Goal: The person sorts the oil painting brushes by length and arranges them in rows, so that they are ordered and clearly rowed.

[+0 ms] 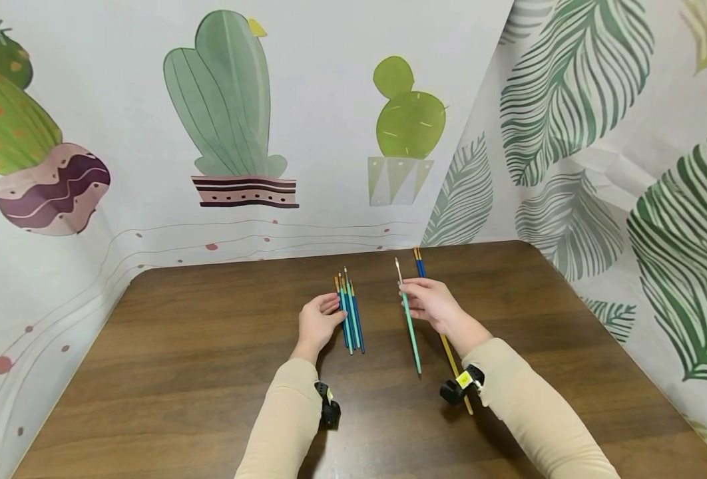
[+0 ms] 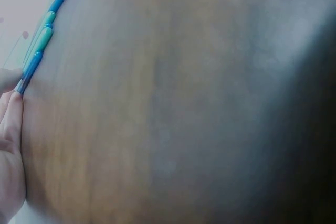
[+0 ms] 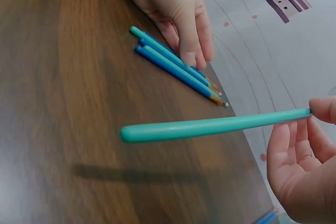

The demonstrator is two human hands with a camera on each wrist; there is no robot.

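Several paintbrushes (image 1: 353,326) with blue and teal handles lie side by side on the table, tips toward the wall. My left hand (image 1: 317,326) is at their left side, pinching at the group with thumb and fingers; in the right wrist view its thumb overlaps the handles near the ferrules. To the right, my right hand (image 1: 434,306) pinches a single teal paintbrush (image 3: 210,128) near its ferrule. That brush is raised, its handle end pointing back toward me and its shadow falling on the wood.
Blue-handled paintbrushes (image 1: 421,266) lie beneath my right hand, and a long yellow handle (image 1: 451,356) runs under the right wrist. The brown wooden table (image 1: 210,372) meets a wall covering (image 1: 329,133) printed with cacti and leaves along its far edge.
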